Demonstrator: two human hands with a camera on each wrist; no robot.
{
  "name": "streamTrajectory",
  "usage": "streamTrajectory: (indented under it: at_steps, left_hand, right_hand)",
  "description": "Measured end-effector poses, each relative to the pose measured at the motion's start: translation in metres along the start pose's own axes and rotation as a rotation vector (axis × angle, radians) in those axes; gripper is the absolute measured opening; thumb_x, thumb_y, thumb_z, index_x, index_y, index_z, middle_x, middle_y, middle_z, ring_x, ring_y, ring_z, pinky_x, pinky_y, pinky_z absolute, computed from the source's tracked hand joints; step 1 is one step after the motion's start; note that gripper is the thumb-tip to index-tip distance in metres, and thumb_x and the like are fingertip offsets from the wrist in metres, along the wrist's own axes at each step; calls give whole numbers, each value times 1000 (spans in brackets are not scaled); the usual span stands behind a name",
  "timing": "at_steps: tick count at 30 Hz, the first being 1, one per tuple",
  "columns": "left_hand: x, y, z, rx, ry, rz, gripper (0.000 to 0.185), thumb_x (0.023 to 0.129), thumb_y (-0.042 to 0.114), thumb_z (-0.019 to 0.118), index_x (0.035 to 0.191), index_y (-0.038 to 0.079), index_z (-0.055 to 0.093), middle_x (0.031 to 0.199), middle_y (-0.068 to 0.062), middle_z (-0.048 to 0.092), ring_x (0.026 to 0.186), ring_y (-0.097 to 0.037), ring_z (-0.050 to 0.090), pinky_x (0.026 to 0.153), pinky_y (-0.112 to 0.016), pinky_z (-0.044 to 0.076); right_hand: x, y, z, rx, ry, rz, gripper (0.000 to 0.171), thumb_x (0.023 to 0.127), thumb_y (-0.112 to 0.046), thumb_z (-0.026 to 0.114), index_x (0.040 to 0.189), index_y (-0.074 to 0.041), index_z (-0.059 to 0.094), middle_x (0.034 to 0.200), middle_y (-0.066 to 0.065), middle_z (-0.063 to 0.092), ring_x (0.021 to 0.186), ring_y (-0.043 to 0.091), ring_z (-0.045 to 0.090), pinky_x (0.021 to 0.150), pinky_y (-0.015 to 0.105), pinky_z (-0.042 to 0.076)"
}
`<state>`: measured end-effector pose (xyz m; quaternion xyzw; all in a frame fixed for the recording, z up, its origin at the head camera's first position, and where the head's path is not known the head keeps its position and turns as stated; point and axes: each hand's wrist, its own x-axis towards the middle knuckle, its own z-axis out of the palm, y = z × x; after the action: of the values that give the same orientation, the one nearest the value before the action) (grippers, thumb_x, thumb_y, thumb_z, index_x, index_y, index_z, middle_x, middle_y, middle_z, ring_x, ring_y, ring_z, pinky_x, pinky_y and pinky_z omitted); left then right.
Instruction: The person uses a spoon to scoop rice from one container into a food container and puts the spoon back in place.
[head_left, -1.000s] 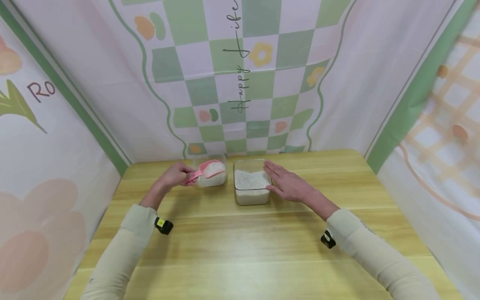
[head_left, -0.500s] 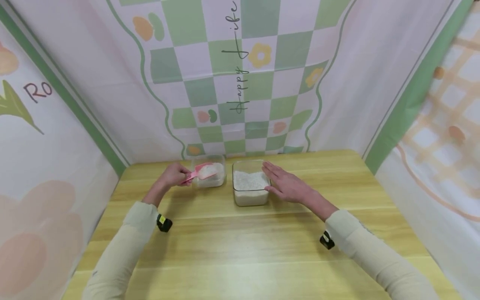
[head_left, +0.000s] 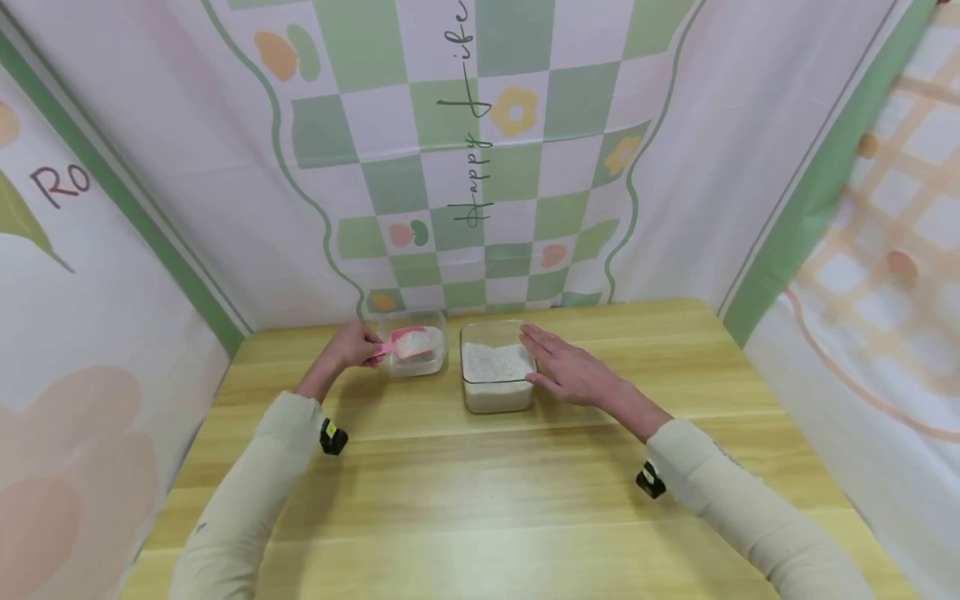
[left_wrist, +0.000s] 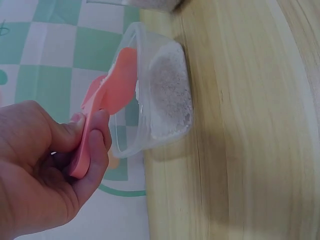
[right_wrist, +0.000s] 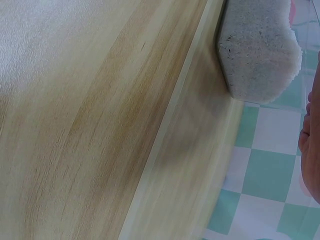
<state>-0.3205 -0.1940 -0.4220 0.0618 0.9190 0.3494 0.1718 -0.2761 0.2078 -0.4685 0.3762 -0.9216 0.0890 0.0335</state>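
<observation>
My left hand (head_left: pixel 354 346) pinches the handle of a pink scoop (head_left: pixel 401 340) between thumb and curled fingers. White grains lie in the scoop, whose bowl hangs over a small clear plastic tub (left_wrist: pixel 129 142). More white grains cover the bottom of that tub. To its right stands a larger square glass container (head_left: pixel 480 332), filled about halfway with white grains whose surface dips and slopes. My right hand (head_left: pixel 570 367), fingers straight, lies along this container's right rim. In the right wrist view only an edge of the right hand (right_wrist: pixel 312 145) shows.
Both containers stand near the back edge of a wooden table (head_left: pixel 480 492). Behind it hangs a green and white checkered cloth (head_left: pixel 424 154), with printed cloth on both sides. A small black camera (head_left: pixel 333 437) sits at the left wrist, another (head_left: pixel 650 480) at the right.
The scoop has come in lower and closer over the plastic tub, its bowl less tipped to the right. The right hand stays at the glass rim. The head view has shifted slightly.
</observation>
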Motion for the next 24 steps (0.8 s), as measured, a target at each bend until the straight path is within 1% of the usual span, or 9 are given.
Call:
streamTrajectory:
  at_steps: [3,6,8,10,14,17,18,21,24]
  left_hand:
    - [2,-2,0,43,6,4,23,93,-1,57,109,-13,69,84,-19,74,80,-33,73,66,-26,59]
    - [4,-3,0,82,15,5,23,93,0,58,109,-12,69,83,-17,74,75,-30,72,71,-33,60]
    - [6,-4,0,97,19,10,23,93,0,58,109,-12,69,83,-18,74,73,-27,72,72,-34,61]
    - [6,-3,0,109,22,12,23,93,-1,58,109,-12,69,84,-18,74,73,-27,72,70,-32,61]
    - [3,-2,-1,140,24,12,23,94,1,58,110,-12,69,83,-18,74,70,-25,71,71,-33,61]
    - [2,-2,-3,179,28,17,22,95,3,59,108,-10,70,81,-15,74,67,-21,70,66,-29,59]
    - [2,-2,-3,188,30,18,22,95,4,59,108,-9,71,80,-15,74,70,-24,71,63,-26,57]
    - [0,-1,-4,219,37,24,21,95,4,59,107,-9,71,80,-15,74,69,-23,71,55,-18,50]
    - [-2,0,-5,236,41,23,21,95,4,59,106,-9,71,80,-15,74,66,-19,70,55,-17,51]
  right_hand:
    - [0,0,0,6,-2,2,70,105,-37,47,155,5,23,165,20,16,153,34,20,123,47,25]
    - [0,0,0,17,-3,4,70,105,-36,47,155,4,22,166,19,15,153,33,18,123,46,24]
    - [0,0,1,21,-4,6,70,105,-36,47,155,4,21,166,19,14,154,33,18,124,47,24]
    - [0,0,1,19,-6,8,70,105,-36,47,155,4,20,166,19,14,154,33,18,124,46,23]
    - [0,0,2,17,-2,7,70,105,-36,47,155,4,21,165,21,16,153,34,18,123,47,24]
    - [1,1,2,18,4,6,70,104,-36,47,155,4,22,164,22,19,153,34,19,123,47,25]
    - [1,1,3,20,7,5,70,104,-36,47,155,5,22,164,22,19,153,34,19,123,47,25]
    - [0,1,3,24,10,7,69,104,-36,48,155,4,23,165,22,18,153,34,19,123,47,25]
    - [0,1,3,30,9,7,70,105,-37,47,155,4,22,165,21,17,153,34,19,123,48,26]
